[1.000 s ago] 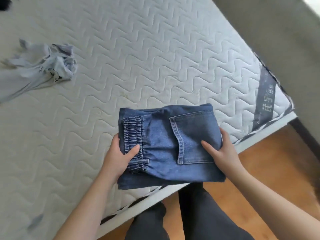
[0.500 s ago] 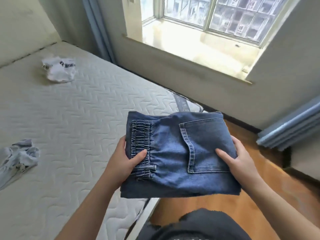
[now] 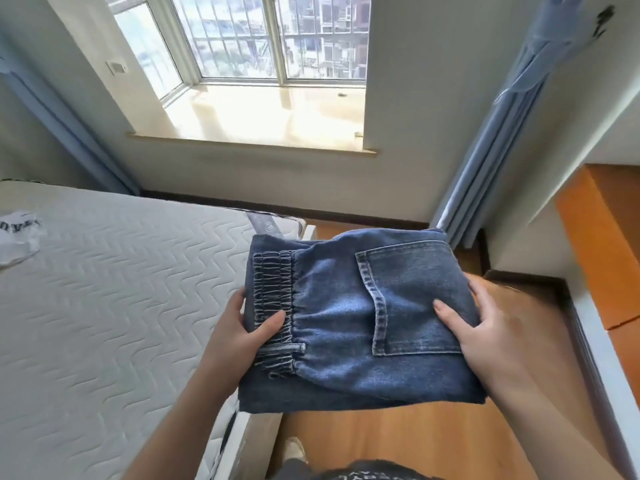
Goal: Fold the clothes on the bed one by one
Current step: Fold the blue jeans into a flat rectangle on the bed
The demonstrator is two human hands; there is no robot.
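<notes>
A second ago I had the folded jeans [image 3: 349,313] lying on the mattress [image 3: 104,289]; now I have lifted them clear and turned, so they hang in the air past the bed's corner, over the wooden floor [image 3: 415,441], and the window [image 3: 270,36] has come into view ahead. My grip has not changed. My left hand [image 3: 242,330] clamps the elastic waistband edge, thumb on top and fingers underneath. My right hand [image 3: 485,337] clamps the opposite edge by the back pocket, thumb lying across the denim.

The jeans are a neat blue rectangle, several layers thick, held roughly level, with the gathered waistband on the left and the stitched pocket on the right.

At far left a crumpled white garment [image 3: 19,237] with dark lettering lies on the mattress, well apart from the jeans. Beyond are the pale sill [image 3: 256,116], then a blue curtain [image 3: 491,140] hanging on the right, and an orange cabinet [image 3: 602,237] at the far edge.
</notes>
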